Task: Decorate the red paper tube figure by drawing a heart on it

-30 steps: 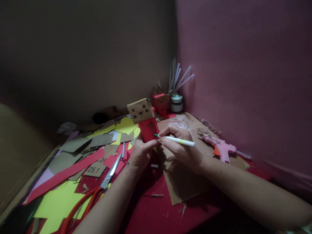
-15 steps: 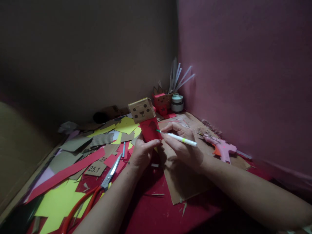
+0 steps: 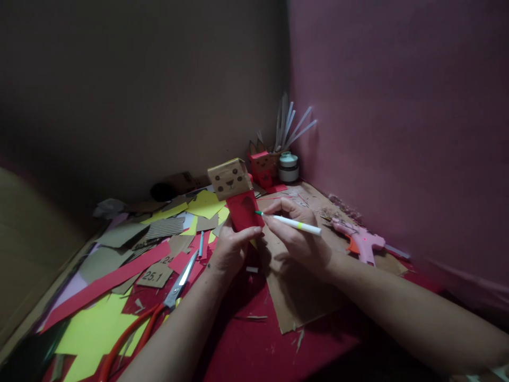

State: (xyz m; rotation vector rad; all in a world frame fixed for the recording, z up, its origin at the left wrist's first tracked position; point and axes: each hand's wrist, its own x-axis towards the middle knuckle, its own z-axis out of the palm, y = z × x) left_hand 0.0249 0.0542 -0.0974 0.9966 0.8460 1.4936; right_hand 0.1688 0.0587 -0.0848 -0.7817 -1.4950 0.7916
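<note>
- Figure, with a boxy cardboard head and a red body, was found over the bench, near upright with a slight lean; its underside was hidden, so support from below could not be confirmed.
- Left hand was clamped on the lower part of the red body, thumb across the front.
- Right hand was closed around a white pen in a writing grip.
- Green tip of the pen stood at the body's right edge as viewed; actual contact could not be verified.
- Step in hand was judged to be marking the red body; a dark patch there could have been ink or shadow.
- Any further stroke, in judgement, called for a firm left-hand hold and light, controlled pressure.
- Red-handled scissors lay to the left, a pink glue gun to the right.
</note>
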